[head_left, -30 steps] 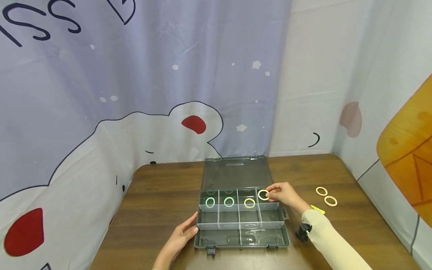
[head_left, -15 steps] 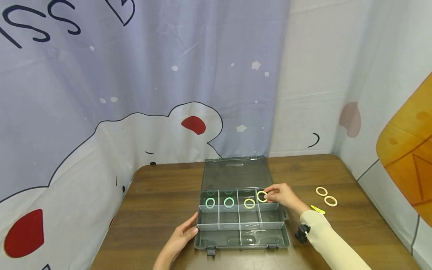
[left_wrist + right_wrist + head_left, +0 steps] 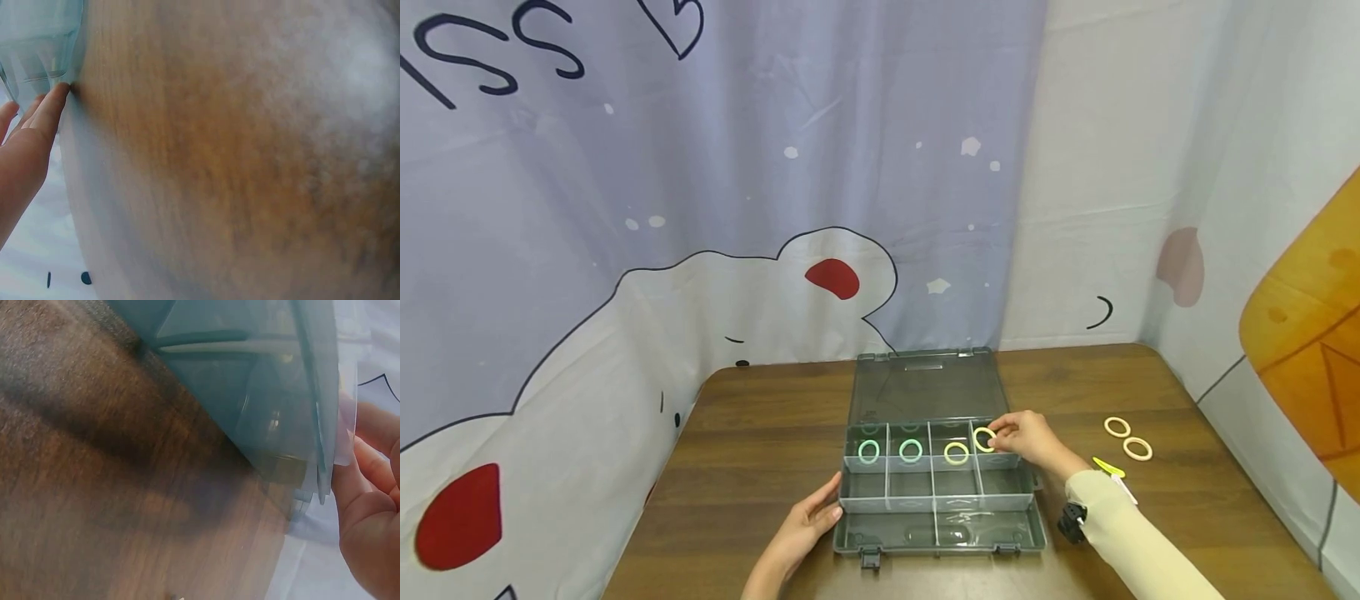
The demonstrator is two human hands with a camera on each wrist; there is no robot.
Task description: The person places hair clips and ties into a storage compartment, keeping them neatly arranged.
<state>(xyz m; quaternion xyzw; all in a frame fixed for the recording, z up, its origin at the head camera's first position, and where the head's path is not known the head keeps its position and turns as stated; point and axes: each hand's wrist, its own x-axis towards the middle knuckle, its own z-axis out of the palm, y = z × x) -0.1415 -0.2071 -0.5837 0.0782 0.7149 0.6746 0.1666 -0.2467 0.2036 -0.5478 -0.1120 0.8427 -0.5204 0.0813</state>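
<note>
A grey see-through divider box (image 3: pixel 895 527) lies on the table with its lid (image 3: pixel 925 387) folded back. My left hand (image 3: pixel 803 527) is at the box's left side. Its fingers reach out straight against the wall, as the left wrist view shows. Over the back right compartment, my right hand (image 3: pixel 1028 437) pinches a pale yellow ring (image 3: pixel 974 439) between thumb and fingertips. Two green rings (image 3: pixel 860 452) and another yellow ring (image 3: pixel 945 453) sit in the other back-row compartments, one in each. In the right wrist view the box wall hides the pinched ring.
Two cream rings (image 3: pixel 1127 450) lie on the wooden table (image 3: pixel 752 433) to the right. A yellow strip-like piece (image 3: pixel 1108 467) and a white one (image 3: pixel 1125 490) lie beside the right sleeve (image 3: pixel 1120 525). Printed curtains (image 3: pixel 700 167) hang close behind the table.
My right hand has come slightly down with the yellow ring. The white piece beside the sleeve has come into view. My left hand stays against the box.
</note>
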